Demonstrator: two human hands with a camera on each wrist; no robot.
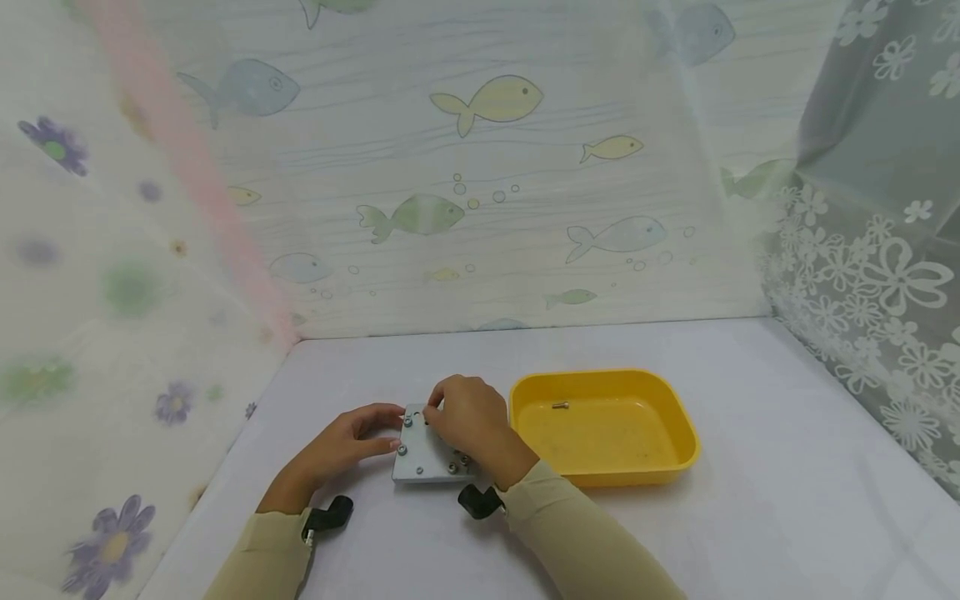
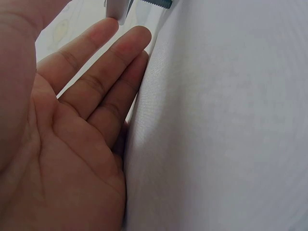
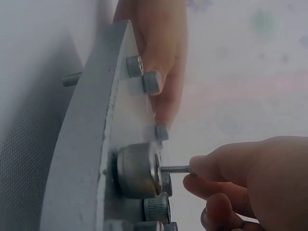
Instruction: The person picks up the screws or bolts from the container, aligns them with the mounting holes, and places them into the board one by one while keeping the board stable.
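Note:
A light grey metal plate, set with several socket-head screws, lies in front of me. At its left edge rests my left hand, the index fingertip near the far corner and the thumb by a screw head. Its fingers look mostly straight in the left wrist view. My right hand is over the plate's far right part. Seen from the right wrist, its thumb and index finger pinch a thin metal shaft beside a large screw head. The shaft's other end is hidden behind that head.
Just right of the plate stands a yellow tray with one small screw in it. The table has a white cloth. Printed curtains hang behind and at both sides. A threaded screw end sticks out under the plate.

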